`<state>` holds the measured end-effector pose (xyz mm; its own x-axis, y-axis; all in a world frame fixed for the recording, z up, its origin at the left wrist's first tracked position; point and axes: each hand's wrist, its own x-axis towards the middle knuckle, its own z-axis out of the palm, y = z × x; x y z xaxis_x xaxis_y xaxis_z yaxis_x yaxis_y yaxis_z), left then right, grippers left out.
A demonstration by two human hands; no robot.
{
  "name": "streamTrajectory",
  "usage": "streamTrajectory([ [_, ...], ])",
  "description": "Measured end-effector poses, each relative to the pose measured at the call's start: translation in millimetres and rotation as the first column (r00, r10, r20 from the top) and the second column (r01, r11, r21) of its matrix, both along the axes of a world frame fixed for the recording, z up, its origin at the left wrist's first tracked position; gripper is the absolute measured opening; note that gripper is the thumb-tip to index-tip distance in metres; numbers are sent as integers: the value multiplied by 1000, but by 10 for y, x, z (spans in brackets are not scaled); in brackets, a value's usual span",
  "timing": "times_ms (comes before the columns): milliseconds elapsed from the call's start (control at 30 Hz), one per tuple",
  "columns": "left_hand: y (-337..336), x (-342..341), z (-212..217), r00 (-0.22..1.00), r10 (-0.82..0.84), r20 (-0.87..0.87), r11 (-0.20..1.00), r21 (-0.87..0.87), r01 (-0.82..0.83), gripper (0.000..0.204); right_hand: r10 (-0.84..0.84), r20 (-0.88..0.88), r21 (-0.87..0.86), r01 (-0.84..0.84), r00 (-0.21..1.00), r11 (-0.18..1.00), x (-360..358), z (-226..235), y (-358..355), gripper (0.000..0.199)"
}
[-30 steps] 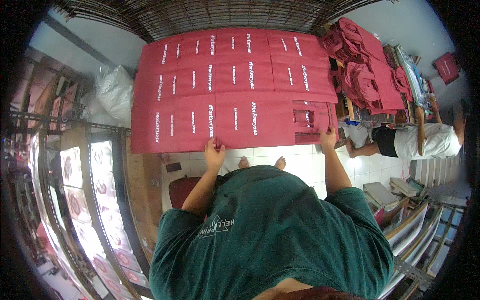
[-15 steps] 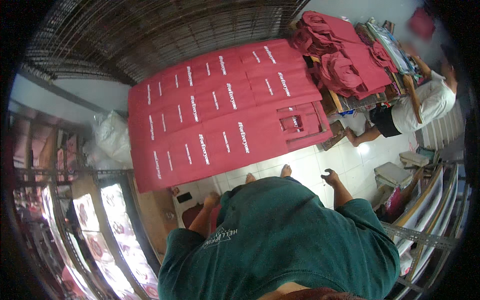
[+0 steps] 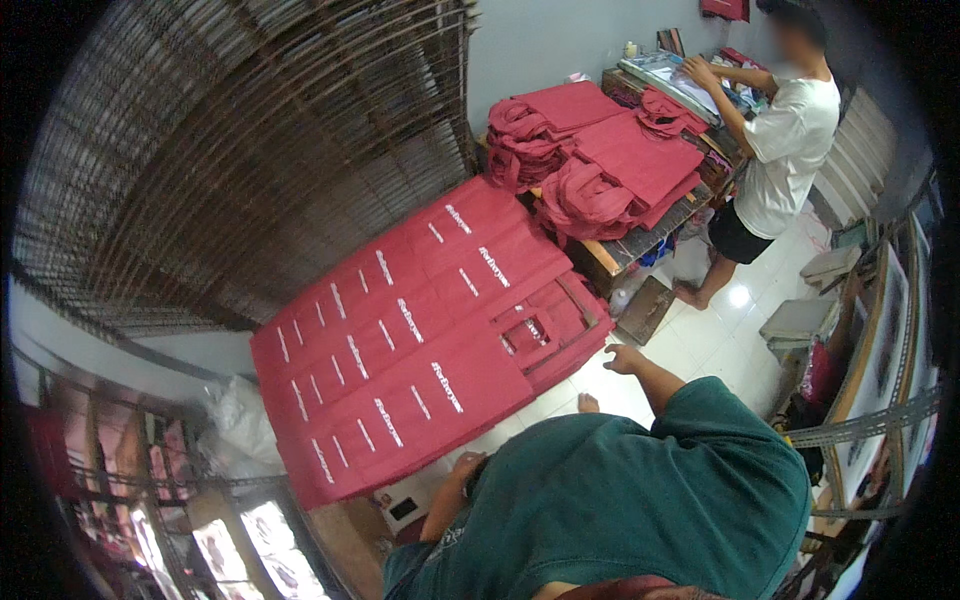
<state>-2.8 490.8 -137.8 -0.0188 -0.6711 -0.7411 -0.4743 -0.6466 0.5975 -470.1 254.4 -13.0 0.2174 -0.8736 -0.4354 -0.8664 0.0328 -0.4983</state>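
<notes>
Red fabric bags with white print (image 3: 400,330) lie flat in overlapping rows over a large table. At its right end, a rectangular frame (image 3: 573,297) rests around an opening on the red cloth. My right hand (image 3: 624,360) is held out near that end, apart from the cloth, fingers loosely apart with nothing in them. My left hand (image 3: 464,466) hangs low by the table's near edge; its fingers are mostly hidden, with something dark beside it.
Piles of red bags with handles (image 3: 590,195) sit on a second table beyond. A co-worker in a white shirt (image 3: 795,125) has both hands at a flat frame (image 3: 668,85) there. A wooden box (image 3: 645,310) stands on the floor; metal racks (image 3: 860,435) are at right. A white plastic bag (image 3: 240,425) lies at left.
My view has swung right, so the printed bags appear lower and further left. My right hand has come forward, nearer the table's right end. The co-worker stands more fully in view.
</notes>
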Motion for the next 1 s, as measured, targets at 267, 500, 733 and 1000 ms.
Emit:
streamTrajectory([
  [267, 26, -566, -151, 980, 198, -3, 979, -55, -198, 26, -91, 0, 27, 91, 996, 995, -812, -244, -258, 54],
  [500, -106, -1194, 738, 974, -185, 132, 882, -414, 224, 33, -172, -177, 241, 212, 969, 947, -1850, -703, -98, 51],
  [733, -40, -1542, 357, 965, 260, -21, 950, -172, -260, 37, -258, -144, 160, 280, 955, 947, -2015, -760, -398, 54],
  [1000, 30, -1180, -18, 948, 316, -24, 919, -241, -312, 41, -107, 26, -8, 107, 994, 994, -1481, -209, -758, 50],
])
